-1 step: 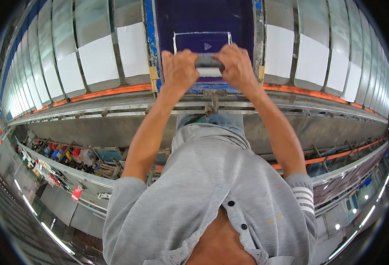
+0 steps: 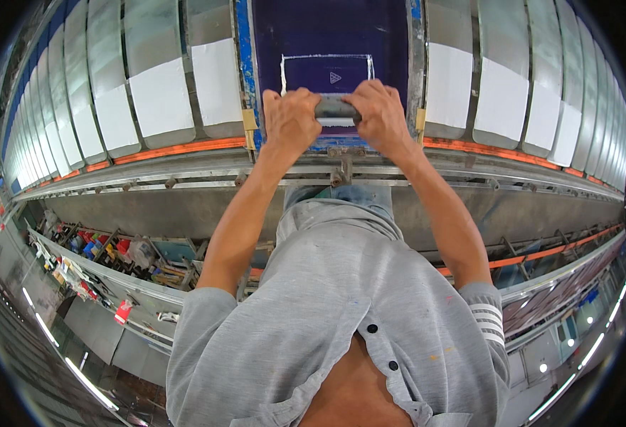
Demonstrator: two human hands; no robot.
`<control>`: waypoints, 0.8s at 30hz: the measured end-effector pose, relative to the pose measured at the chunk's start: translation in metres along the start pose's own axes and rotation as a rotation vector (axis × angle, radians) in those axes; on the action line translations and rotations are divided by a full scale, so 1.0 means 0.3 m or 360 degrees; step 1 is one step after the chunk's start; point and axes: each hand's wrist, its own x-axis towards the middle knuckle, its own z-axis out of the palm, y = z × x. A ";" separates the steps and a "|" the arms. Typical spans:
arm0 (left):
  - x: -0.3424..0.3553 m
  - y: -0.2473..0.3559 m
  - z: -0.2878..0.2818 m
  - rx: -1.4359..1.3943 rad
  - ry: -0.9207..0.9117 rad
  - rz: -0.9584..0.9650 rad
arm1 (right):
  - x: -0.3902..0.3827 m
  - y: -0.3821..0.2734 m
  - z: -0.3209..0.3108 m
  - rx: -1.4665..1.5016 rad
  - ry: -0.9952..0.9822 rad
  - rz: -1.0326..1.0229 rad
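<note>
Both of my hands grip a grey squeegee [image 2: 335, 107] by its two ends. My left hand [image 2: 292, 121] is wrapped round the left end, and my right hand [image 2: 382, 119] closes over the right end. Under the squeegee lies a dark purple printing screen [image 2: 331, 28] in a blue-edged frame [image 2: 245, 60]. White ink [image 2: 338, 122] shows along the squeegee's near side. Farther up the screen, a thin white outline surrounds a small triangular mark [image 2: 335, 77]. The squeegee's blade edge is hidden.
Rows of pallets with white fabric pieces [image 2: 217, 78] run off to the left and right [image 2: 448, 85]. An orange strip [image 2: 178, 148] and a metal rail [image 2: 185, 171] edge the table in front of me. Behind me, a lower shelf holds assorted containers [image 2: 107, 245].
My two hands and the squeegee have shifted a little nearer to my body over the screen. The grip looks the same.
</note>
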 end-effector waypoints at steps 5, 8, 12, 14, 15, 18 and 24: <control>-0.007 -0.015 0.004 -0.0103 0.0065 0.0044 | 0.022 0.088 -0.073 0.0597 -0.0121 0.0234; -0.077 0.003 0.049 -0.0011 0.0362 0.0180 | 0.056 0.238 -0.090 -0.0229 0.0714 0.0703; -0.059 0.006 -0.010 -0.0120 -0.0115 -0.0009 | 0.045 0.368 -0.016 -0.0518 0.0661 0.0962; 0.037 -0.017 -0.052 -0.0083 -0.0172 -0.0078 | 0.056 0.388 -0.008 -0.0469 0.0618 0.0902; 0.086 -0.025 -0.066 -0.0057 -0.0107 -0.0065 | 0.062 0.391 -0.011 -0.0447 0.0645 0.0890; 0.230 -0.058 -0.093 -0.0059 -0.0017 -0.0099 | 0.070 0.376 -0.021 -0.0392 0.0700 0.0863; 0.084 -0.043 -0.009 -0.0041 0.0221 0.0012 | 0.061 0.370 -0.027 -0.0299 0.0766 0.0852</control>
